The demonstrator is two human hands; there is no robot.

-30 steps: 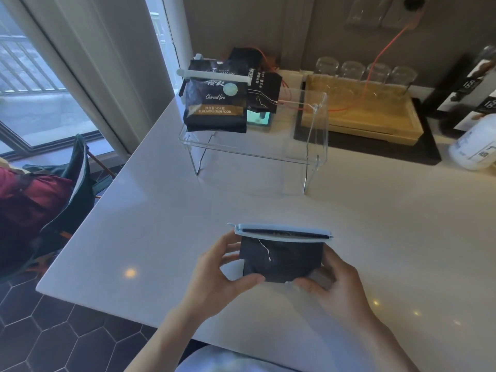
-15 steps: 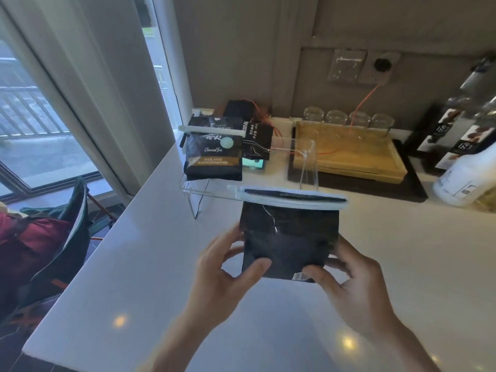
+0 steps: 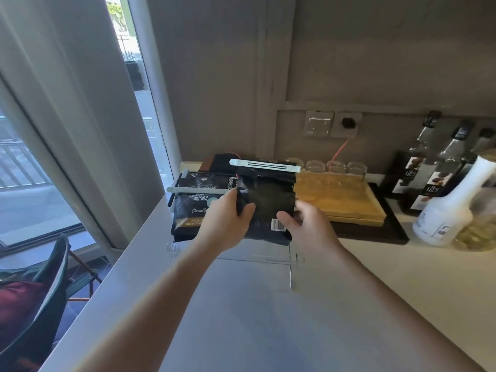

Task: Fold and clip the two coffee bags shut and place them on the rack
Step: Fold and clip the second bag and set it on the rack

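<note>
A home coffee corner by a window (image 3: 24, 167). Syrup bottles (image 3: 418, 181), glasses (image 3: 335, 167) and a wooden tray (image 3: 349, 208) crowd the white table (image 3: 268, 318).

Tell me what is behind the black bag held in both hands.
Behind the held bag: part of the clipped coffee bag on the clear rack, and the wooden tray's left edge. Anything directly behind is covered.

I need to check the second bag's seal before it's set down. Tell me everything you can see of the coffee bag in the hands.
The held coffee bag is glossy black with a white barcode near its lower right. A pale clip spans its folded top. It is upright over the clear rack, beside the first bag. The left hand and right hand grip its sides.
</note>
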